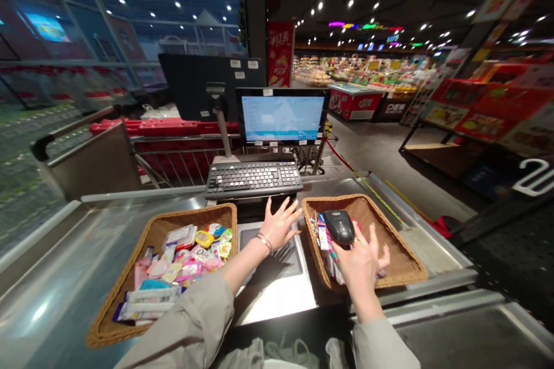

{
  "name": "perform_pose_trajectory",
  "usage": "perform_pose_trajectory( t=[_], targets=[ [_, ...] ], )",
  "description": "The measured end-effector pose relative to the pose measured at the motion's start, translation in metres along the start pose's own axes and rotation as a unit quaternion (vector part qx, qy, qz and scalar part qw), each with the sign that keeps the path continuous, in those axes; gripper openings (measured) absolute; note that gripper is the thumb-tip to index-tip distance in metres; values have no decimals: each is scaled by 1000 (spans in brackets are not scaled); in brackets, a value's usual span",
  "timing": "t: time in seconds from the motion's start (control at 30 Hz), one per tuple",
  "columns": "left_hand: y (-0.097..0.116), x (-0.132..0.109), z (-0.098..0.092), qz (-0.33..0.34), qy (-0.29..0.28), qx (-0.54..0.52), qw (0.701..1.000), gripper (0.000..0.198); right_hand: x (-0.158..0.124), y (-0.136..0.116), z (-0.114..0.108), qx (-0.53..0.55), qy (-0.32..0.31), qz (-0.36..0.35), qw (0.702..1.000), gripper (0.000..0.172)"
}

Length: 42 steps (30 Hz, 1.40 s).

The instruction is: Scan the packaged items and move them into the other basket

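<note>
My left hand (280, 226) reaches forward over the scanner plate (288, 259), fingers spread and nothing in them, just in front of the keyboard (254, 177). Over the right wicker basket (398, 242), my right hand (362, 262) grips a black handheld barcode scanner (339, 226) between thumb and forefinger, with the other fingers loosely stretched. Under the scanner lie several small packaged goods (321, 236), partly hidden by it and by the hand. On the left, another wicker basket (151, 220) holds a pile of small colourful packets (184, 265).
A lit checkout monitor (283, 119) stands behind the keyboard, beside the back of a second screen (212, 86). The metal counter (47, 277) runs along both sides. Pale, thin plastic bags (288, 351) hang at the near edge. Red shopping carts (173, 150) stand beyond.
</note>
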<state>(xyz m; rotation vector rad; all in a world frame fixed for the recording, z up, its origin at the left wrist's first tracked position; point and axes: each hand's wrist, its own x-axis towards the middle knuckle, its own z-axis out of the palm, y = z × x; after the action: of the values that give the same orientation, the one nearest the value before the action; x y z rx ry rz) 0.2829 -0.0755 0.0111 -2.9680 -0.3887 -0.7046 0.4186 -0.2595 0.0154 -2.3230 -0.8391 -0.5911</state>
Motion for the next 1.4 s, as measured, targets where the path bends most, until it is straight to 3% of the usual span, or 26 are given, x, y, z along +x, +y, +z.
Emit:
perform_pose_trajectory(
  t=[0.23,0.77,1.13,1.4],
  targets=[
    [-19,-41,-21,-102,-15,14,995,58,-2,-31,17,42,-4,-34,999,47],
    [-76,-146,-57,-289,-19,7,957,48,-24,-104,46,94,-84,-148,981,38],
    [-116,-213,-73,-391,-58,39,918,45,-35,-124,55,106,-92,-187,972,37],
    [-124,-244,-91,-420,-118,11,900,43,-38,-131,55,106,-102,-201,969,39]
  ],
)
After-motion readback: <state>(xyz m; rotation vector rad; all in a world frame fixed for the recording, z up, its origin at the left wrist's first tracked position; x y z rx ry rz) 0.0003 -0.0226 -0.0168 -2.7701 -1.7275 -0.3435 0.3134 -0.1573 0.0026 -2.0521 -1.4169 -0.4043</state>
